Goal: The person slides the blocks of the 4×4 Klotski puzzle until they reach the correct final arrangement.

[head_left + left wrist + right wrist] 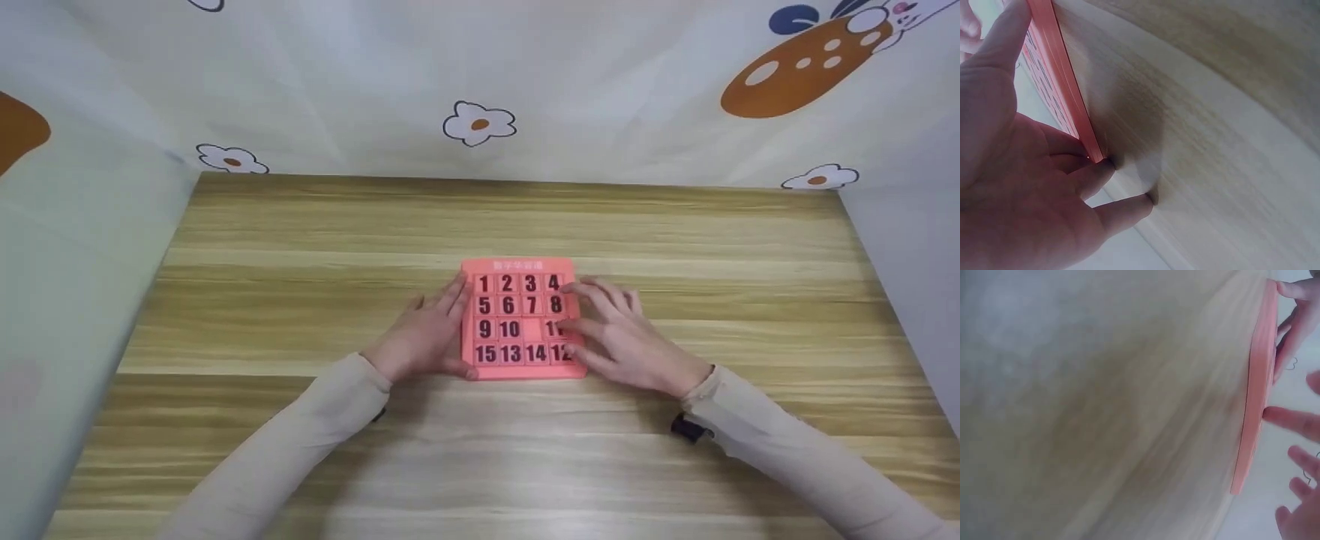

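A pink number slide puzzle [524,372] lies on the wooden table, with black-numbered tiles and one vacant space to the left of tile 11. My left hand [424,335] holds its left side, thumb on the near corner and fingers along the edge toward the far corner. In the left wrist view, two fingertips of this hand reach the tabletop beside the frame. From the right, my right hand [634,337] reaches over the puzzle with spread, loosely bent fingers near tiles 4, 11 and 12. The right wrist view shows one digit [1292,422] meeting the frame's edge, others raised.
The wood-grain table [300,262] extends around the puzzle. Behind it hangs a pale backdrop [360,90] with flower and carrot prints. Pale panels [82,262] border the table's sides. A dark band [688,429] shows under the right wrist.
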`<state>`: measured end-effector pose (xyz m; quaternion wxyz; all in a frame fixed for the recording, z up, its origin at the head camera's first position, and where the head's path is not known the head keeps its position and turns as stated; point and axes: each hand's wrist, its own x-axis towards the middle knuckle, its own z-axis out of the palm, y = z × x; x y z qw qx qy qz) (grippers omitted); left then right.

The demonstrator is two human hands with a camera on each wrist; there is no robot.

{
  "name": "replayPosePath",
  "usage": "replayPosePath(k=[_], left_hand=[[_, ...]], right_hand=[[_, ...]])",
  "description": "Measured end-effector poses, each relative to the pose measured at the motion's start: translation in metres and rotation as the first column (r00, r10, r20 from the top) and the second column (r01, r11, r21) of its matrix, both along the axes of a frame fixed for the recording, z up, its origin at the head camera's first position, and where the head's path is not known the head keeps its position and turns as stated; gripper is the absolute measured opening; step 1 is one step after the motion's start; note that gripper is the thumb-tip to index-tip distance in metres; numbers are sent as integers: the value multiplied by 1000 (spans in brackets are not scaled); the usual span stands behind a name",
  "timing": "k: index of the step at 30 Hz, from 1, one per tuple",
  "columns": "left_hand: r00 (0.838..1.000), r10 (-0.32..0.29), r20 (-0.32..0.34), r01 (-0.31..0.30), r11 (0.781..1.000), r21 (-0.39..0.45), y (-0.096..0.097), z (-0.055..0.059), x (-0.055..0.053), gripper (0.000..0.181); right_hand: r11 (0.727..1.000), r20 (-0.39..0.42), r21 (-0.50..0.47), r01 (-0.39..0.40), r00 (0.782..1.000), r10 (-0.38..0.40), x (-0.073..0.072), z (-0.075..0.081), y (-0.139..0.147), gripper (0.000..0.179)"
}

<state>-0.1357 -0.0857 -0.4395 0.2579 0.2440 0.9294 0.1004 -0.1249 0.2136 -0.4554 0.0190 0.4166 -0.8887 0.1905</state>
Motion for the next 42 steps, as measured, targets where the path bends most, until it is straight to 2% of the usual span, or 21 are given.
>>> replayPosePath(k=[3,5,11,18,25,33,42], left_hand=[[1000,6,3,-6,1000,7,0,0,0,128],[1000,9,5,-9,1000,8,0,-1,0,128],[1000,0,2,0,1000,-6,1,-1,0,127],[1000,-3,-5,3,1000,14,1,0,0,127],[1000,7,4,-7,1000,20,0,-1,0,126],[999,28,20,-28,1000,6,1,0,0,126],[999,24,22,-24,1000,6,2,2,1,126]], right_hand=[[996,35,73,-41,999,38,0,-2,-2,46],[994,51,80,-72,996,68,0,-3,-1,48],[983,64,-69,-171,982,175,-5,1,7,23],[998,24,2,-68,997,68,-6,3,8,27],[991,26,-46,-129,991,130,-2,0,-4,29],[991,28,-8,-133,991,133,0,-1,-13,28],[989,3,-24,-148,989,149,1,1,-19,28]])
